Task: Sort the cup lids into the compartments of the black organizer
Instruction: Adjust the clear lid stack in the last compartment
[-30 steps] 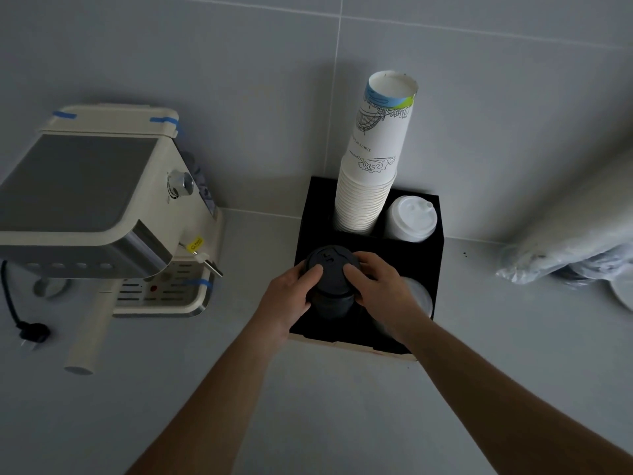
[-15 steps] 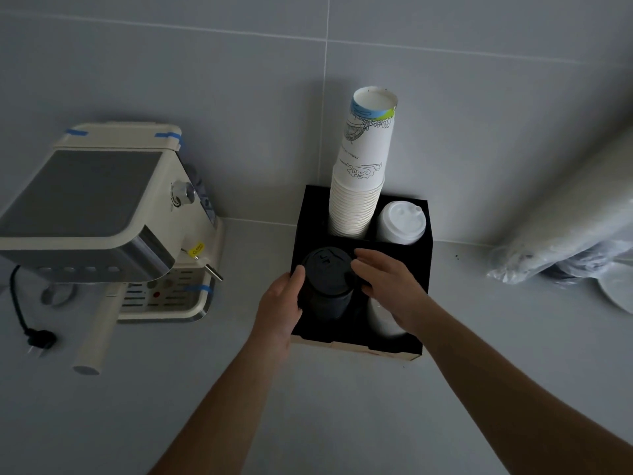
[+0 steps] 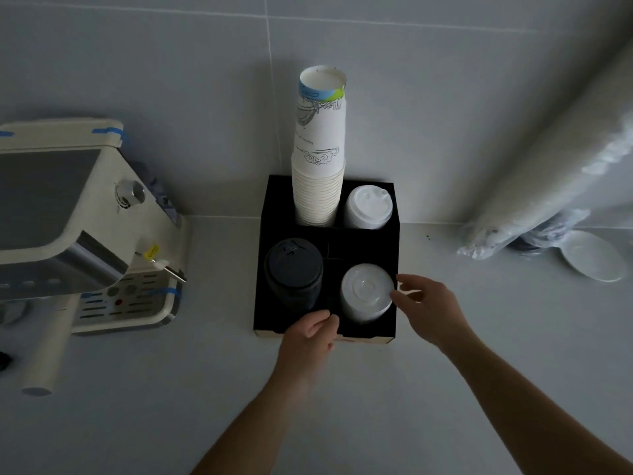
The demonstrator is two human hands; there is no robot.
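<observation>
at frame centre the black organizer (image 3: 390, 332) held a black lid stack (image 3: 294, 274), lower left, and flat white lids (image 3: 367, 292), lower right. the left hand (image 3: 310, 339) and right hand (image 3: 430, 308) were open, empty; next likely more lids from the bag (image 3: 534, 186).

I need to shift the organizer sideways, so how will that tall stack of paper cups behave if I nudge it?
The cup stack probably feels light, being thin paper. It rises far above the organizer, with only its base held in the back left compartment, so a push up high would likely tilt it. The top cups may slide off.
</observation>
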